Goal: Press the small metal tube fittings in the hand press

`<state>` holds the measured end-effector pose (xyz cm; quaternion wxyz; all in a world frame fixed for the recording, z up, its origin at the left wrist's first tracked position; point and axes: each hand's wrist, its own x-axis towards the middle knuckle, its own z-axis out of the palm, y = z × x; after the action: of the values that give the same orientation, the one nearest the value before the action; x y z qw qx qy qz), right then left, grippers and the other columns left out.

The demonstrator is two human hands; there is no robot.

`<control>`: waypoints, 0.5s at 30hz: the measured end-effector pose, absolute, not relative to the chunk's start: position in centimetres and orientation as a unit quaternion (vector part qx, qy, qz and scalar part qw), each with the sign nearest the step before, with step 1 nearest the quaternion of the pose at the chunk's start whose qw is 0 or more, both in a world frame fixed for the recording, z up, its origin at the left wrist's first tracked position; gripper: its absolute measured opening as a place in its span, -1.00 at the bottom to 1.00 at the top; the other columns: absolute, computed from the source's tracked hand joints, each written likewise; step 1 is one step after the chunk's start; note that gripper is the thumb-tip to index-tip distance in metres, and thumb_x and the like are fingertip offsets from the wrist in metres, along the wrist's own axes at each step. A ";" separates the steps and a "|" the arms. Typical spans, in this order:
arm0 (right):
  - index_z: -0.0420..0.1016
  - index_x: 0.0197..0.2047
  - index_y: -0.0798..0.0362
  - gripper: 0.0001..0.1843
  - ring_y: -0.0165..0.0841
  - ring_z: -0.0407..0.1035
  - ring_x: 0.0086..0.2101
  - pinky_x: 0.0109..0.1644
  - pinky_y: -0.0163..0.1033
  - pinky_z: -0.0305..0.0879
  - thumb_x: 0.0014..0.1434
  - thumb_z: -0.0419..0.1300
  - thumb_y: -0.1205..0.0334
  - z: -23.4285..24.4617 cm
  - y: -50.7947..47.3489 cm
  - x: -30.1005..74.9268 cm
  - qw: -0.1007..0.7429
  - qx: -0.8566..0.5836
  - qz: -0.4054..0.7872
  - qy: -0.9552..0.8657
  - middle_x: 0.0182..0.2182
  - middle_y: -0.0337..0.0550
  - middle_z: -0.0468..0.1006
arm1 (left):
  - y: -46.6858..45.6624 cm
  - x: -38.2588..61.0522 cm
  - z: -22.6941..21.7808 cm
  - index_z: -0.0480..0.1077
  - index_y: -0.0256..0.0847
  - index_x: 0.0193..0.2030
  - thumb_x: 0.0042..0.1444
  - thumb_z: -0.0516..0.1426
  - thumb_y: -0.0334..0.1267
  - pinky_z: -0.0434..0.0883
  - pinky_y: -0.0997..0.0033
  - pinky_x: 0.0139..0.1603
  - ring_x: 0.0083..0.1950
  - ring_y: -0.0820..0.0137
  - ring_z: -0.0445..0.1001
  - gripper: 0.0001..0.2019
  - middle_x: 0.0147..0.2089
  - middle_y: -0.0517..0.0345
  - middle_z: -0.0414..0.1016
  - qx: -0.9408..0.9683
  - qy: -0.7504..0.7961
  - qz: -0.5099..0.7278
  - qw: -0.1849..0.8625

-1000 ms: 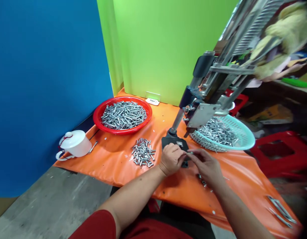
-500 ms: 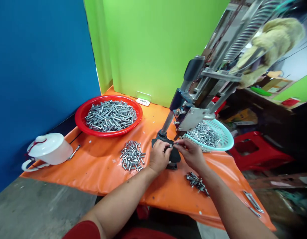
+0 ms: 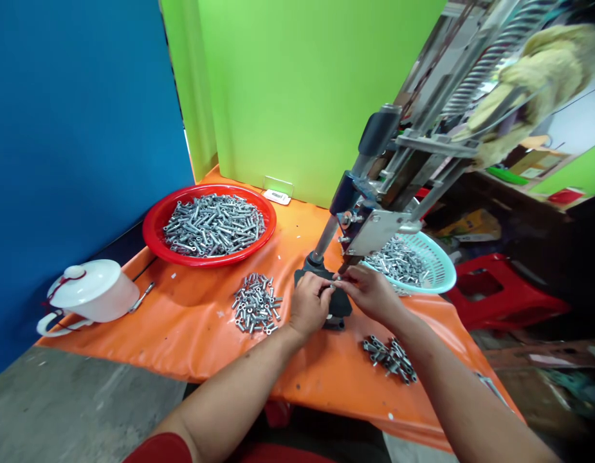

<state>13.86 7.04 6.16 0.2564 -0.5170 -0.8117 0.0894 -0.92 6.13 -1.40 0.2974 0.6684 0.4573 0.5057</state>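
My left hand [image 3: 311,302] is closed in a pinch over the black base [image 3: 342,305] of a hand press [image 3: 362,193], with a small silver metal part [image 3: 332,285] at its fingertips. From the other side my right hand [image 3: 372,292] is also closed, thumb and finger pinched at the same spot. Its fingertips meet the left ones, and what they grip is too small to make out. Left of my hands lies a pile of short metal bolt-like pieces [image 3: 256,303]. A second pile of metal pieces [image 3: 391,360] lies beside my right forearm.
A red basin [image 3: 155,222] full of metal bolt-like pieces stands at the back left. Behind the press is a light-blue basket [image 3: 444,267] of similar pieces. A white lidded mug [image 3: 101,292] stands at the left edge, and a red stool [image 3: 504,289] is at the right.
My right hand has moved slightly left, bringing its fingertips against those of my left hand. The right forearm has swung right, uncovering more of the nearby pile. My left hand stays put.
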 end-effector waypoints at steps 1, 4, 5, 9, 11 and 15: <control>0.42 -0.44 0.09 -0.77 -0.39 0.35 -0.40 -0.34 -0.30 0.21 0.16 0.12 0.13 6.3 7.2 13.8 0.251 -0.516 0.088 -0.814 -0.44 -0.13 0.47 | 6.2 -0.8 -1.4 0.47 -0.15 -0.23 0.16 0.10 -0.30 0.34 0.36 -0.08 -0.12 0.36 0.37 -0.88 -0.23 0.11 0.39 0.666 0.457 0.508 0.300; 0.39 -0.47 0.09 -0.76 -0.39 0.35 -0.41 -0.35 -0.31 0.21 0.15 0.12 0.13 6.3 7.3 13.5 0.256 -0.511 0.087 -0.816 -0.46 -0.13 0.47 | 6.4 -0.5 -1.4 0.48 -0.13 -0.21 0.13 0.13 -0.28 0.35 0.39 -0.12 -0.14 0.39 0.37 -0.88 -0.21 0.14 0.37 0.650 0.463 0.512 0.317; 0.38 -0.48 0.09 -0.75 -0.39 0.34 -0.42 -0.35 -0.30 0.21 0.15 0.12 0.12 6.2 7.2 13.3 0.261 -0.511 0.086 -0.814 -0.47 -0.14 0.46 | 6.4 -0.4 -1.3 0.48 -0.12 -0.20 0.12 0.14 -0.27 0.35 0.41 -0.14 -0.16 0.41 0.37 -0.87 -0.22 0.15 0.36 0.645 0.467 0.511 0.323; 0.41 -0.46 0.09 -0.75 -0.39 0.33 -0.42 -0.34 -0.29 0.22 0.10 0.16 0.09 5.5 6.9 13.8 0.270 -0.529 0.146 -0.791 -0.48 -0.16 0.44 | 6.6 -0.2 -1.1 0.52 -0.12 -0.29 0.13 0.13 -0.26 0.33 0.47 -0.21 -0.21 0.44 0.36 -0.88 -0.29 0.18 0.34 0.640 0.480 0.504 0.325; 0.44 -0.42 0.08 -0.79 -0.40 0.34 -0.42 -0.33 -0.28 0.24 0.02 0.22 0.09 6.3 7.4 15.2 0.304 -0.570 0.212 -0.733 -0.46 -0.17 0.47 | 6.5 -0.2 -1.1 0.52 -0.13 -0.32 0.12 0.14 -0.27 0.31 0.48 -0.24 -0.22 0.45 0.35 -0.89 -0.31 0.18 0.36 0.637 0.484 0.504 0.325; 0.38 -0.35 0.09 -0.81 -0.49 0.28 -0.54 -0.40 -0.28 0.25 -0.01 0.24 0.17 12.3 9.8 19.2 0.566 -0.596 0.247 -0.514 -0.53 -0.23 0.40 | 6.5 -0.2 -1.3 0.52 -0.14 -0.34 0.11 0.16 -0.25 0.31 0.48 -0.25 -0.21 0.44 0.36 -0.89 -0.30 0.18 0.39 0.631 0.489 0.509 0.320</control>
<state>19.20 9.83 12.33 0.5658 -0.5958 -0.5136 0.2471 -0.18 6.53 -1.28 0.3204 0.6313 0.4894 0.5093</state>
